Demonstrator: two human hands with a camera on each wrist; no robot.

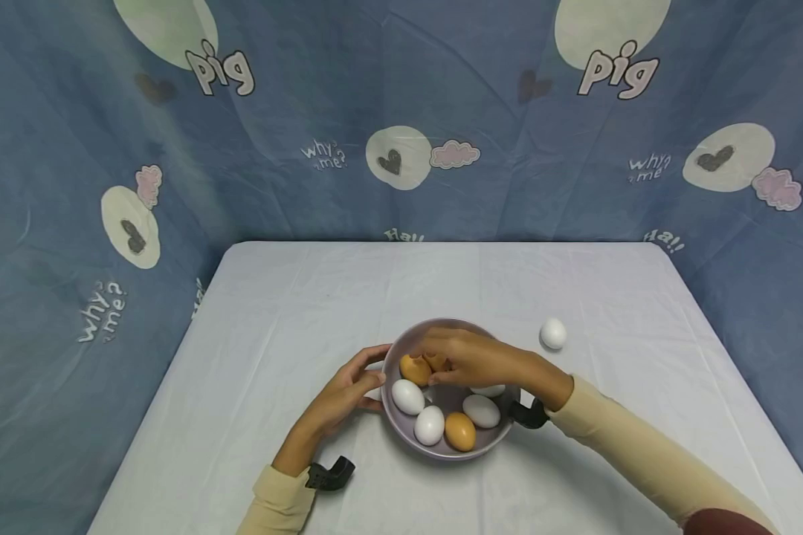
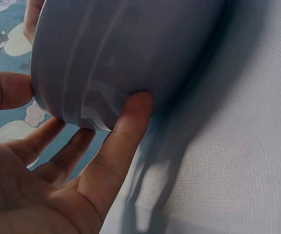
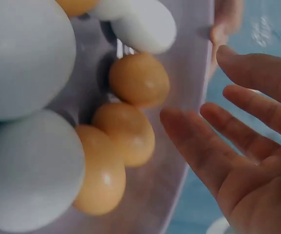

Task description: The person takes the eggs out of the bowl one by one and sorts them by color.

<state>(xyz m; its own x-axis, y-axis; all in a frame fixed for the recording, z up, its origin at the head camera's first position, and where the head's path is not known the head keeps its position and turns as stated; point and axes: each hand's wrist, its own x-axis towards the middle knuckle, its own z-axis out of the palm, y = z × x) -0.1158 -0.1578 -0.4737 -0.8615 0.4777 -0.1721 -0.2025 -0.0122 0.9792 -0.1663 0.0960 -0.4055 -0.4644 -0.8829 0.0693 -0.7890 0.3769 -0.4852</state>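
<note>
A round mauve bowl (image 1: 451, 455) on the white-covered table holds several white eggs (image 1: 430, 425) and several brown eggs (image 1: 459, 431). My left hand (image 1: 341, 390) rests against the bowl's left side. In the left wrist view, its spread fingers (image 2: 118, 141) touch the outer wall, with the thumb up near the rim. Over the bowl reaches my right hand (image 1: 465, 360), partly covering the eggs at the back. The right wrist view shows that hand's fingers parted, nothing between them, one fingertip beside a row of three brown eggs (image 3: 139, 80).
One white egg (image 1: 553, 334) lies by itself on the table (image 1: 308, 297), right of and behind the bowl. A blue printed curtain (image 1: 274, 200) hangs behind the table and along its sides. A black wrist mount (image 1: 529, 413) on the right arm overlaps the bowl's right rim.
</note>
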